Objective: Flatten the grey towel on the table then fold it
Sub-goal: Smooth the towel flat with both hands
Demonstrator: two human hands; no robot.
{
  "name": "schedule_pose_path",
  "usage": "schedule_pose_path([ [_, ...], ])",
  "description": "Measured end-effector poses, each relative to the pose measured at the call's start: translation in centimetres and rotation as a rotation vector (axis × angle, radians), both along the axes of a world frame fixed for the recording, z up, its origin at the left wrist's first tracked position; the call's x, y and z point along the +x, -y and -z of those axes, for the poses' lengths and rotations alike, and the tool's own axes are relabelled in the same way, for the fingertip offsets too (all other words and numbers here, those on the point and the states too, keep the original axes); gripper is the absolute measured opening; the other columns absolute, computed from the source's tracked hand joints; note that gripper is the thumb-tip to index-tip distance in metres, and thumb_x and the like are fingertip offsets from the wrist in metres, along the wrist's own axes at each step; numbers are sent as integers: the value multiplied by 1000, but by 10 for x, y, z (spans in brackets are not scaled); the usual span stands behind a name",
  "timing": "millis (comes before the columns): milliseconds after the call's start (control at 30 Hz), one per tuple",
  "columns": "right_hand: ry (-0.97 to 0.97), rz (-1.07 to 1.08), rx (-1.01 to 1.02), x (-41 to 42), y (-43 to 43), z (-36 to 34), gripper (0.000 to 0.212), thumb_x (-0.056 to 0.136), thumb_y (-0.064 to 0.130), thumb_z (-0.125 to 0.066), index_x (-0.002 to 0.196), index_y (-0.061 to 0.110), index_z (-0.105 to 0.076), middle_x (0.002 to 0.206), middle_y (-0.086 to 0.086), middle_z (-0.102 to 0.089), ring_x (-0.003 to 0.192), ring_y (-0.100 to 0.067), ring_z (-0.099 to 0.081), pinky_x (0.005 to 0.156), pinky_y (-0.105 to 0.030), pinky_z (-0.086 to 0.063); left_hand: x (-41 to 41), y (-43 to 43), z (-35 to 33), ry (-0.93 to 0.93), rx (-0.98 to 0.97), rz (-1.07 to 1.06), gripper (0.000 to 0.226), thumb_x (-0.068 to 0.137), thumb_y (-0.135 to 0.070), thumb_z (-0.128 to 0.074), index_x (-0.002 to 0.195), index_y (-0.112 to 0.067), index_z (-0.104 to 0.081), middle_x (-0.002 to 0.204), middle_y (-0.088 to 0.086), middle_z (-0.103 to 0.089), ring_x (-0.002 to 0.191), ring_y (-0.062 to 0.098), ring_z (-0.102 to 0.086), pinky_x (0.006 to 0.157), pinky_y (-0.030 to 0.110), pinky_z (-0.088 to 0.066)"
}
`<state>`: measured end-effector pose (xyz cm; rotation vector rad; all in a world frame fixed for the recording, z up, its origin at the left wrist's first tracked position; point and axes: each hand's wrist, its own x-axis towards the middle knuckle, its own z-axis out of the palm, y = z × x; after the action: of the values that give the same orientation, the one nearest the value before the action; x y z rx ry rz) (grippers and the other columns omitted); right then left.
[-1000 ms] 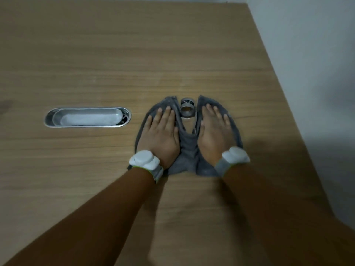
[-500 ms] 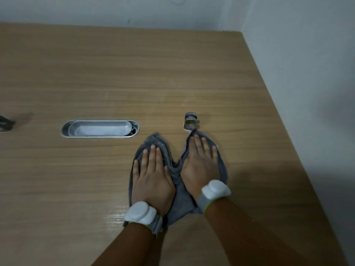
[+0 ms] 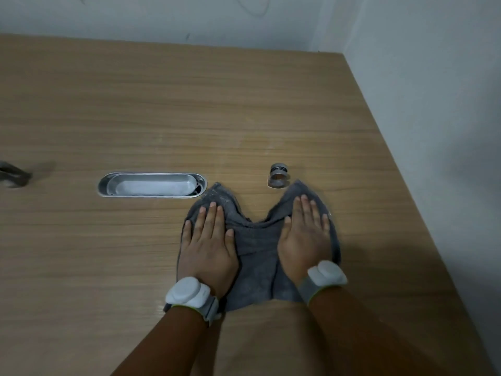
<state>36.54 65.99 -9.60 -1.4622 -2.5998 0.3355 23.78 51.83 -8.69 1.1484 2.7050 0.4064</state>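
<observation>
The grey towel (image 3: pixel 256 256) lies on the wooden table (image 3: pixel 189 109), bunched into a V shape with two far corners pointing away from me. My left hand (image 3: pixel 208 245) presses flat on its left half, fingers straight. On the right half my right hand (image 3: pixel 305 237) presses flat in the same way. A strip of wrinkled towel shows between the two hands. Both wrists carry white bands.
A small metal ring fitting (image 3: pixel 279 176) sits just beyond the towel's right corner. An oval metal cable tray (image 3: pixel 151 185) is sunk into the table to the left. A dark object (image 3: pixel 13 176) lies at the far left edge. White walls border the table at the back and right.
Both hands have slid the towel toward me, off the metal ring fitting, then spread apart sideways, widening the towel between them.
</observation>
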Motion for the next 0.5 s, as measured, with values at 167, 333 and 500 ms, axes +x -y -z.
schedule_pose_path([
  [167,-54,-169,36,-6,68,1,63,107,45,-23,153,7,-42,159,-12,-41,151,-29,-33,123,-53,-23,-29,39,3,-12,9,-90,69,99,-50,-5,161,-19,-12,166,-6,-3,151,7,8,125,41,6],
  [333,-26,-264,50,-65,74,0,68,104,55,-25,156,12,-38,162,-9,-36,152,-27,-30,124,-52,-20,-77,40,4,-52,-28,-68,69,99,-51,-6,161,-21,-7,167,-6,3,152,11,12,124,44,10],
  [500,59,-222,-27,-124,23,3,70,102,55,-9,163,21,-11,171,-1,-7,158,-20,-2,127,-45,4,-124,-14,2,-50,-35,-54,66,104,-49,-15,161,-17,-5,169,0,1,155,16,9,124,47,9],
])
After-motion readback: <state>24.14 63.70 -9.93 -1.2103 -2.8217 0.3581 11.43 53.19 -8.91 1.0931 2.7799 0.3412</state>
